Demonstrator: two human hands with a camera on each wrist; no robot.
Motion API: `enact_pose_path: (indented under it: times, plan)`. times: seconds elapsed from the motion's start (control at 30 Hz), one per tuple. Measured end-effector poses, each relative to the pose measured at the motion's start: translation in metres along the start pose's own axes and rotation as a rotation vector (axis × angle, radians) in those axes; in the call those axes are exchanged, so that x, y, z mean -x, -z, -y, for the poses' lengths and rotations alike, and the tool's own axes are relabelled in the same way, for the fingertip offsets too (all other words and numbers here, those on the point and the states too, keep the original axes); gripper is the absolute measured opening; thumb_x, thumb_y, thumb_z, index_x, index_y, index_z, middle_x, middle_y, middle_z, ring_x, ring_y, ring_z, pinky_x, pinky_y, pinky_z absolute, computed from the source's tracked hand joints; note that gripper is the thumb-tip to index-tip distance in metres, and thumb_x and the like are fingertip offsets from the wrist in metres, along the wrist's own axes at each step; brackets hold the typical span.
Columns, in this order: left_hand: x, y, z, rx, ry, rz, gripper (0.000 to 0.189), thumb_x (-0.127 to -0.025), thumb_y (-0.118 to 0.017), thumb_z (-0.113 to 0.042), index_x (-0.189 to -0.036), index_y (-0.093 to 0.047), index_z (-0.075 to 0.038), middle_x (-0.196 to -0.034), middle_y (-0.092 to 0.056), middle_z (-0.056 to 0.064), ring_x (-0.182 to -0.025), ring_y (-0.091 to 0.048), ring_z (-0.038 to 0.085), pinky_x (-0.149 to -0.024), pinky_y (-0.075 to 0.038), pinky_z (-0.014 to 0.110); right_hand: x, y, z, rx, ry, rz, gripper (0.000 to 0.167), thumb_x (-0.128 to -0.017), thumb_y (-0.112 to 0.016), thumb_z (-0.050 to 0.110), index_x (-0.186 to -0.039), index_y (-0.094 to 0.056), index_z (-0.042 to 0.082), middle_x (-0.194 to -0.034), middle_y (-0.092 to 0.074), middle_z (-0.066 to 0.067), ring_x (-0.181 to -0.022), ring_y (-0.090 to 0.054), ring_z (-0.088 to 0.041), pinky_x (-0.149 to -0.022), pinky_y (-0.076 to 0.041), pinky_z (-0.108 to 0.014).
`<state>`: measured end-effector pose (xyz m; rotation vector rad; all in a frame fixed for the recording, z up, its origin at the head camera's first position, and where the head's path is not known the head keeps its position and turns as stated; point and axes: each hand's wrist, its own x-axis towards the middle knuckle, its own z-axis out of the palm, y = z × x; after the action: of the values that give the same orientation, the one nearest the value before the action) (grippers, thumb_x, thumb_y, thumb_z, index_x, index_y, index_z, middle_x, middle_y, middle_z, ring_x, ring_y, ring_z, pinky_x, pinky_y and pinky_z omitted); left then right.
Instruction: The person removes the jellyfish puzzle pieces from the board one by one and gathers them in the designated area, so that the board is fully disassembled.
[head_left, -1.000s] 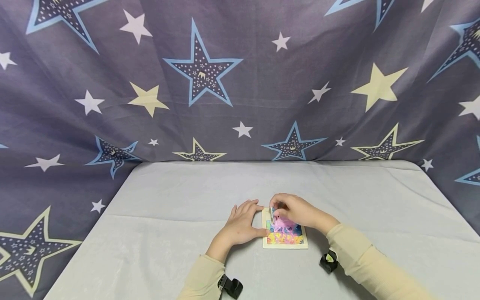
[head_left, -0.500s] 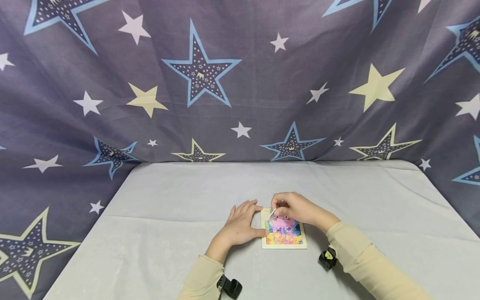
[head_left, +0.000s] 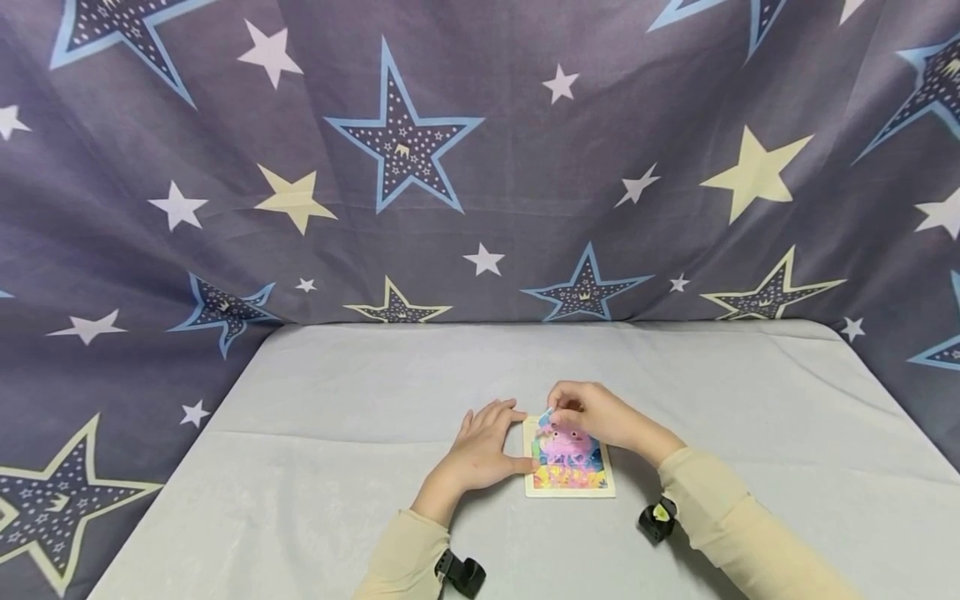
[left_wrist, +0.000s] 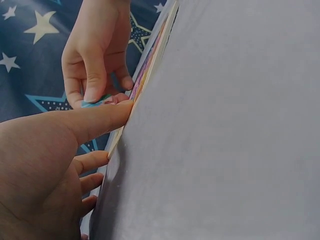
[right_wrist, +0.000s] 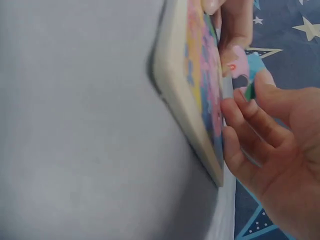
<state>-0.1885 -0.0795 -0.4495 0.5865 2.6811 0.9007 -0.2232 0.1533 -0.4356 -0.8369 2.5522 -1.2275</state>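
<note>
A small jigsaw puzzle board [head_left: 572, 492] with a pale frame lies on the table, bearing a picture of a pink smiling creature over yellow and blue. My left hand [head_left: 483, 457] is at its left side with fingers spread and straight, the thumb and index finger touching the frame. Over the board's upper left part, my right hand [head_left: 600, 417] pinches a puzzle piece [right_wrist: 241, 64] between thumb and fingers. The piece is pink and blue with a bit of green and is held tilted. In the left wrist view, the thumb partly covers this same piece [left_wrist: 98, 102].
A light grey cloth covers the table [head_left: 337, 500]. Behind it hangs a dark curtain [head_left: 510, 167] printed with stars. Black camera mounts [head_left: 461, 573] are strapped at both wrists.
The puzzle piece has turned from nearly edge-on to showing its coloured face. My right hand has risen slightly away from me and to the right; the left hand has stayed on the board.
</note>
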Motion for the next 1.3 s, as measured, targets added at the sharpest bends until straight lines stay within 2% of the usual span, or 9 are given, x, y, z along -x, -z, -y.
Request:
enact_pose_path:
  times: [0.23, 0.43, 0.7, 0.93, 1.17, 1.3]
  plan:
    - [-0.004, -0.006, 0.007, 0.007, 0.008, -0.012, 0.069, -0.084, -0.075, -0.043, -0.143, -0.052, -0.015, -0.166, -0.033, 0.009, -0.158, -0.019, 0.033, -0.128, -0.003, 0.062, 0.007, 0.005, -0.004, -0.02, -0.006, 0.029, 0.006, -0.098, -0.066, 0.012, -0.097, -0.066, 0.006, -0.09, -0.069, -0.003, -0.083, -0.059, -0.007, -0.078, -0.052, -0.022]
    - [-0.005, -0.008, 0.009, 0.01, 0.009, -0.017, 0.07, -0.083, -0.076, -0.043, -0.142, -0.053, -0.015, -0.165, -0.034, 0.008, -0.158, -0.02, 0.032, -0.128, -0.003, 0.062, 0.019, 0.018, -0.011, -0.012, -0.039, -0.02, 0.006, -0.099, -0.064, 0.014, -0.098, -0.066, 0.009, -0.09, -0.069, -0.003, -0.082, -0.059, -0.007, -0.075, -0.052, -0.022]
    - [-0.001, -0.003, 0.001, -0.007, 0.01, -0.013, 0.07, -0.083, -0.075, -0.041, -0.143, -0.052, -0.012, -0.165, -0.034, 0.01, -0.157, -0.021, 0.034, -0.128, -0.004, 0.062, 0.032, 0.04, -0.023, -0.01, -0.092, -0.087, 0.005, -0.098, -0.065, 0.012, -0.1, -0.068, 0.008, -0.086, -0.069, -0.004, -0.074, -0.059, -0.011, -0.065, -0.051, -0.022]
    - [0.004, 0.004, -0.006, 0.018, 0.008, -0.004, 0.069, -0.083, -0.076, -0.038, -0.141, -0.053, -0.009, -0.164, -0.035, 0.013, -0.156, -0.022, 0.036, -0.127, -0.005, 0.064, 0.041, 0.059, -0.036, 0.021, -0.112, -0.132, 0.007, -0.097, -0.066, 0.011, -0.101, -0.069, 0.005, -0.085, -0.07, -0.004, -0.073, -0.061, -0.011, -0.064, -0.053, -0.024]
    - [0.004, 0.002, -0.005, 0.017, 0.012, -0.008, 0.069, -0.083, -0.076, -0.038, -0.142, -0.053, -0.01, -0.165, -0.035, 0.012, -0.157, -0.022, 0.035, -0.128, -0.004, 0.063, 0.044, 0.073, -0.052, 0.107, -0.129, -0.171, 0.012, -0.098, -0.065, 0.008, -0.105, -0.074, 0.004, -0.095, -0.074, -0.007, -0.074, -0.058, -0.003, -0.065, -0.053, -0.022]
    - [0.001, -0.002, 0.0, 0.015, 0.013, -0.014, 0.07, -0.083, -0.075, -0.04, -0.143, -0.052, -0.012, -0.165, -0.034, 0.01, -0.157, -0.02, 0.033, -0.128, -0.003, 0.061, 0.043, 0.077, -0.057, 0.101, -0.174, -0.178, 0.017, -0.099, -0.063, 0.008, -0.11, -0.074, 0.0, -0.095, -0.074, -0.009, -0.073, -0.059, -0.004, -0.063, -0.054, -0.022]
